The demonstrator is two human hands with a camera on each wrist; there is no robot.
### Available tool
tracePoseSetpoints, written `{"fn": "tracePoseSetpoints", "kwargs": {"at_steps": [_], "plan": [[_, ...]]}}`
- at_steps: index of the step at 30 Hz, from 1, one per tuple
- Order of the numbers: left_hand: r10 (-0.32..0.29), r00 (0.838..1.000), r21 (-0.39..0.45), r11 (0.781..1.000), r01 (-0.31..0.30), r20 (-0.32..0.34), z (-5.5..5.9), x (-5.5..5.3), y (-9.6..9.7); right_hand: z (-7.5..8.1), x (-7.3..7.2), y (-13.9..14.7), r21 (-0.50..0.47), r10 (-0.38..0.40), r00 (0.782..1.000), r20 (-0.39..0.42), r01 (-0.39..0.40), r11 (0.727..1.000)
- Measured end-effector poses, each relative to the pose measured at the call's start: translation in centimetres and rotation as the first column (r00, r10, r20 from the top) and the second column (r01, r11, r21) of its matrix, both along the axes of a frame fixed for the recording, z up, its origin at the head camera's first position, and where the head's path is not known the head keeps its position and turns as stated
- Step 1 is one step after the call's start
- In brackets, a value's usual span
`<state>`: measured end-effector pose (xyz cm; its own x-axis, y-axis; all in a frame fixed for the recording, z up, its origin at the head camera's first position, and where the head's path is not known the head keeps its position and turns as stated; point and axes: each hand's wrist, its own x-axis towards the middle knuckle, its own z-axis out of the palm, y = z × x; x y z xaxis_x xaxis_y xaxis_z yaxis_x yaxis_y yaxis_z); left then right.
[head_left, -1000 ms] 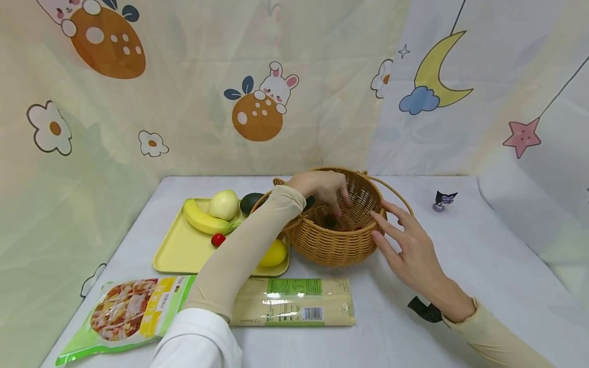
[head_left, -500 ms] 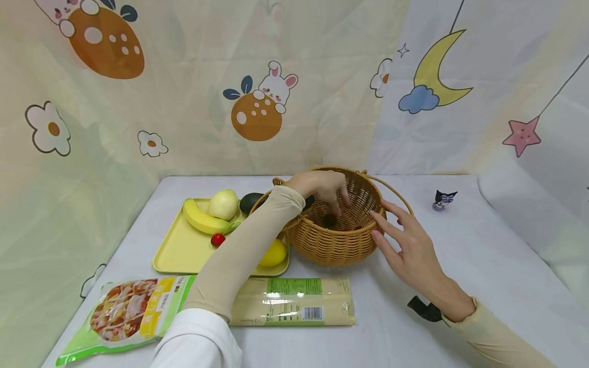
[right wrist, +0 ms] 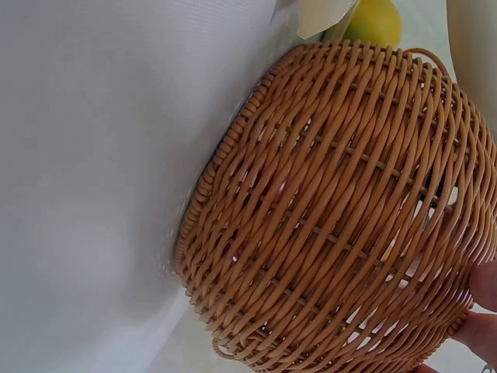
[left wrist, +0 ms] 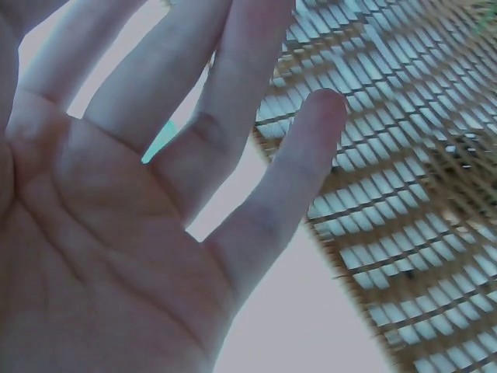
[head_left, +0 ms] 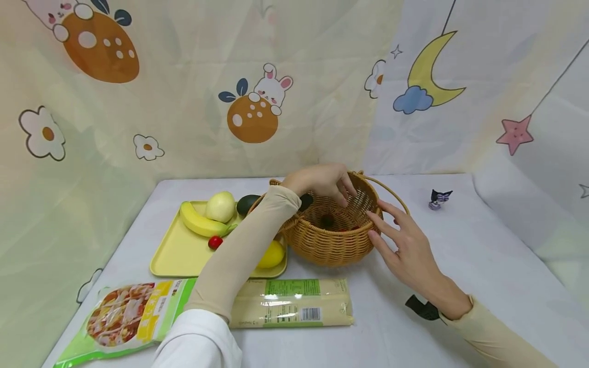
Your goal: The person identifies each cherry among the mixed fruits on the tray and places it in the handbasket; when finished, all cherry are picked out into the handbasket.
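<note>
A brown wicker basket (head_left: 331,245) with a raised handle stands on the white table. Over its opening hangs my left hand (head_left: 322,181), fingers loosely bent downward and holding nothing. In the left wrist view the bare palm (left wrist: 109,233) shows, with spread fingers beside the woven wall (left wrist: 388,194). My right hand (head_left: 409,250) touches the basket's right rim with extended fingers; its fingertips (right wrist: 485,286) show against the weave in the right wrist view. Inside the basket lie a small dark round thing (head_left: 327,221) and a bit of something red (head_left: 353,228), mostly hidden by the front wall.
Left of the basket, a yellow tray (head_left: 177,258) holds a banana (head_left: 200,221), a pale round fruit (head_left: 220,206), a small red fruit (head_left: 214,243), a dark green fruit (head_left: 247,204) and a lemon (head_left: 272,254). Two food packages (head_left: 121,317) lie in front; a small figurine (head_left: 439,199) stands back right.
My left hand has risen from deep inside the basket to its opening, its fingers empty. The right hand keeps its touch on the rim. The head view has shifted slightly.
</note>
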<state>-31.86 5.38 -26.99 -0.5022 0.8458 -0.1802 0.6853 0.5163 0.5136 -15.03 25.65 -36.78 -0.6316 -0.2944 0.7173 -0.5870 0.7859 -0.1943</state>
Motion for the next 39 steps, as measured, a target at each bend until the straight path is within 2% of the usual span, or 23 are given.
{"fn": "tracePoseSetpoints", "kwargs": {"at_steps": [6, 13, 19, 25, 29, 33, 37, 39], "plan": [[-0.004, 1.000, 0.120, 0.993, 0.004, 0.006, 1.3, 0.8, -0.8, -0.2, 0.0, -0.2, 0.002, 0.005, 1.000, 0.007, -0.005, 1.000], [0.014, 0.994, 0.274, 0.962, 0.017, -0.111, 2.1, 2.5, -3.0, 0.0, 0.0, -0.3, -0.001, 0.006, 1.000, 0.006, -0.006, 1.000], [0.078, 0.963, 0.335, 0.942, 0.014, -0.258, 2.3, 4.4, -6.3, 0.0, 0.0, -0.2, 0.002, 0.006, 1.000, 0.003, -0.006, 1.000], [0.127, 0.922, 0.315, 0.949, -0.005, -0.367, 2.4, 6.2, -9.9, 0.0, 0.1, -0.2, -0.005, 0.006, 1.000, -0.010, -0.006, 1.000], [0.180, 0.911, 0.308, 0.949, -0.063, -0.371, 2.0, 7.5, -13.0, 0.0, 0.1, -0.1, -0.004, 0.004, 1.000, -0.011, -0.004, 1.000], [0.230, 0.902, 0.277, 0.952, -0.131, -0.365, 0.8, 8.3, -16.2, 0.0, 0.1, -0.1, -0.002, 0.003, 1.000, -0.007, -0.003, 1.000], [0.306, 0.871, 0.239, 0.944, -0.226, -0.385, -1.0, 9.1, -19.7, 0.0, 0.0, 0.0, -0.002, 0.003, 1.000, -0.007, -0.003, 1.000], [0.340, 0.863, 0.223, 0.936, -0.273, -0.373, -1.9, 9.5, -21.4, 0.0, 0.0, -0.1, -0.004, 0.005, 1.000, -0.013, -0.005, 1.000]]}}
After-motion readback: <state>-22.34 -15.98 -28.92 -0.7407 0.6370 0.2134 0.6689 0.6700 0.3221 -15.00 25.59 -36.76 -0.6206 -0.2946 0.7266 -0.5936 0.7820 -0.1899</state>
